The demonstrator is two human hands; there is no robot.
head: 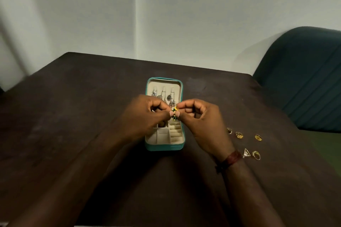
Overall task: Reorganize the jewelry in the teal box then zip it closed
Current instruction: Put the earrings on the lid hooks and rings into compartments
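Box [164, 146]: teal, lay open mid-table [73, 107].
Piece [175, 111]: gold-green, held above the box, pinched at the fingertips of left hand [144, 116] and right hand [201, 121], other fingers curled.
Rings [239, 135]: five, loose on the table right of the box.

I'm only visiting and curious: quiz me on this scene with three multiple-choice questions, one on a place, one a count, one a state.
1. Where do the loose rings lie? A) on the table, right of the teal box; B) inside the box; C) on a shelf.
2. How many loose rings are there? A) three; B) five; C) eight.
3. The teal box is: A) zipped shut; B) open; C) upside down.
Answers: 1 A, they lie on the dark wood beside the right hand. 2 B, five can be counted. 3 B, its compartments show beneath the left hand and right hand, which pinch a green-and-gold piece.
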